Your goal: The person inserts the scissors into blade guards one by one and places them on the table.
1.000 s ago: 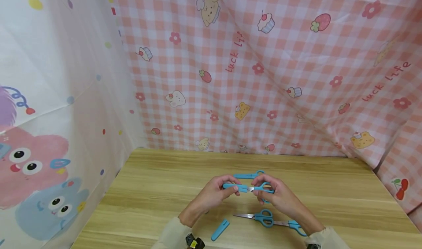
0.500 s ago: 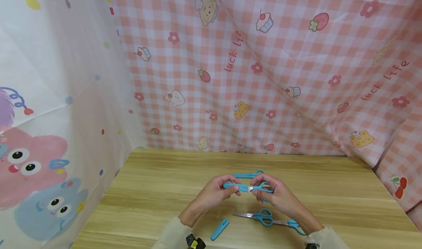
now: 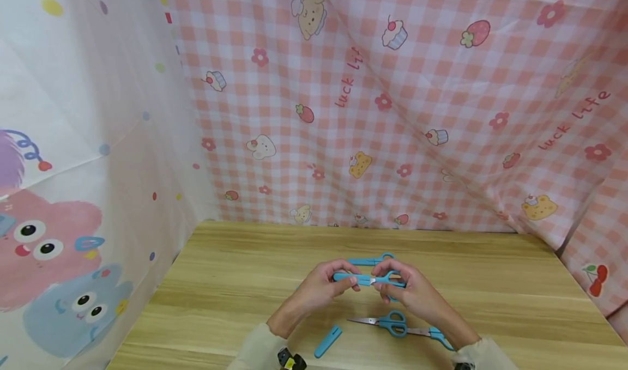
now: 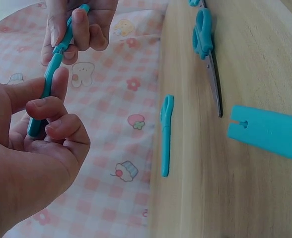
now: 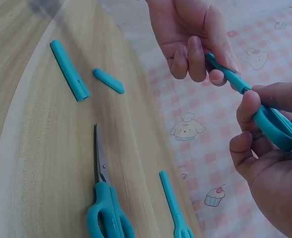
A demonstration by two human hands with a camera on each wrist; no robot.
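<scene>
My left hand (image 3: 316, 285) pinches a light-blue blade cover (image 3: 363, 280) between thumb and fingers. From the other side, my right hand (image 3: 414, 291) grips a pair of blue-handled scissors (image 5: 275, 130) around the handles near the pivot. The blades are inside the cover, with only a short strip of metal showing at its mouth in the head view. Both hands are raised over the wooden table, the scissors held roughly level between them. Below them lie bare-bladed scissors (image 3: 392, 323), pointing left, and a loose blue cover (image 3: 327, 342).
Covered scissors (image 3: 363, 261) lie farther back on the table (image 3: 235, 250). Another pair of scissors (image 3: 436, 334) is partly hidden by my right forearm. A second loose cover (image 5: 109, 81) shows in the right wrist view. A pink checked cloth (image 3: 294, 168) hangs behind.
The scissors have slid slightly farther into the cover, so less blade shows between my hands. The things on the table have stayed in place.
</scene>
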